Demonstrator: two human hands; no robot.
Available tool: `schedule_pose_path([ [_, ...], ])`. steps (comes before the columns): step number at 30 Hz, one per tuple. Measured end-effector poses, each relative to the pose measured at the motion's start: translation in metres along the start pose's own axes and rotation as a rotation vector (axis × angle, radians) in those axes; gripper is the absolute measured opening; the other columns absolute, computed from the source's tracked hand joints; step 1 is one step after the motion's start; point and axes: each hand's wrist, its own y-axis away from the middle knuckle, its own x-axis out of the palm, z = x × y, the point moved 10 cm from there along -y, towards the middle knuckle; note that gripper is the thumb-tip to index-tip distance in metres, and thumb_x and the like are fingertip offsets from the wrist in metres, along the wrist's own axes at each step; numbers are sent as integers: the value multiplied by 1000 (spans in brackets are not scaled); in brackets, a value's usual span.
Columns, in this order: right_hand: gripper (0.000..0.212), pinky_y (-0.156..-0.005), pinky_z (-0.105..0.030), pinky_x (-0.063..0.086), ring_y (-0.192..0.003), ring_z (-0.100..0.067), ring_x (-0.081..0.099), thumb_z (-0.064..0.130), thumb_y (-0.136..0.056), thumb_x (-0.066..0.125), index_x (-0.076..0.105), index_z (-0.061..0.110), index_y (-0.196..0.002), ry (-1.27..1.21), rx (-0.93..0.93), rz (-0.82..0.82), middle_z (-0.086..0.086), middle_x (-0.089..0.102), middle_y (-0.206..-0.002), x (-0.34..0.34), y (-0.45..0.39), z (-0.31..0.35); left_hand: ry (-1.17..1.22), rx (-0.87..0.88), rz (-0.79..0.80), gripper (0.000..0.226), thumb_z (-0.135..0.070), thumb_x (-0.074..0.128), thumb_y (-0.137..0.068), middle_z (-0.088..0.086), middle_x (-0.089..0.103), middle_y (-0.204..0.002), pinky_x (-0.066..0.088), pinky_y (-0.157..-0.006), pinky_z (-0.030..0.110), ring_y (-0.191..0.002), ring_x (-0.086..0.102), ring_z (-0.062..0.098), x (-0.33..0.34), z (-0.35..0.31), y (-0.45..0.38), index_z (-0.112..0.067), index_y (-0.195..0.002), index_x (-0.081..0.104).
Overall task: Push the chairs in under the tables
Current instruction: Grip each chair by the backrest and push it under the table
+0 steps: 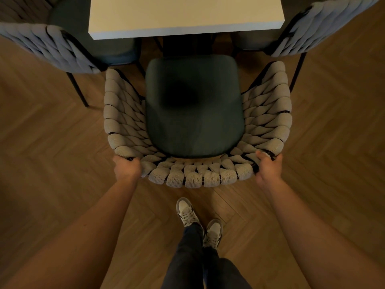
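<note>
The chair (194, 113) stands on the wood floor (41, 163) facing the bench (185, 15), its dark seat fully out in the open, the front edge near the bench's near edge but not yet under it; the left hand (127, 166) has its grip curled round the woven back rim at the left corner, and the right hand (268, 166) has its grip wrapped over the rim at the right corner, thumb on top; two more chairs flank it, the left chair (52, 46) and the right chair (325, 26), each partly tucked beside the bench. Judging from here, an uneven push could swing the chair off line, so that an armrest knocks a neighbour's leg or back; the bench's dark base sits straight ahead and could stop the front legs short; the legs might also catch on the floor, tipping the back forward.
</note>
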Motion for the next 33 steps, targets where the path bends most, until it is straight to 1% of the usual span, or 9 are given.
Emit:
schedule_pose_path([
  [6,56,-95,-48,54,-110,-26,64,0,-93,63,44,20,-142,3,-2,-11,-8,62,-125,-1,-2,0,19,-1,6,61,-21,57,-96,18,46,-136,52,-92,57,-116,54,40,1,1,-1,-14,-147,24],
  [13,58,-94,-48,54,-111,-27,63,2,-93,63,42,21,-143,24,-10,-12,-7,60,-127,-2,-3,-1,3,29,-10,59,-21,58,-96,19,48,-135,52,-93,56,-116,54,40,-1,-1,1,-10,-145,27],
  [17,63,-97,-51,52,-114,-26,62,7,-92,66,39,23,-146,64,-24,3,-8,59,-133,-4,-5,-3,-34,56,-13,59,-22,57,-97,20,50,-133,53,-91,56,-113,56,39,-2,-3,4,-7,-145,26],
  [21,62,-97,-52,52,-113,-26,62,8,-92,66,39,24,-146,71,-21,10,-6,60,-131,-5,-7,-4,-50,76,-3,56,-24,56,-98,19,51,-130,54,-89,56,-109,59,39,-2,-4,6,-8,-143,26],
  [26,64,-98,-53,52,-118,-28,61,9,-92,67,38,24,-147,71,-23,18,-6,59,-133,-4,-9,-6,-74,75,-8,56,-24,55,-98,20,51,-130,53,-90,54,-110,59,40,-3,-6,8,-5,-143,27],
  [29,67,-99,-55,50,-118,-27,60,12,-91,69,36,25,-148,93,-23,14,-5,58,-135,-4,-10,-6,-60,68,2,55,-23,55,-98,20,51,-131,53,-90,55,-110,59,39,-3,-6,8,-7,-143,27],
  [33,63,-98,-54,51,-117,-26,61,10,-93,66,37,24,-146,97,-29,41,-5,58,-134,-4,-11,-6,-53,53,-15,51,-24,57,-97,19,52,-128,54,-89,55,-108,59,38,-5,-5,7,-8,-139,32],
])
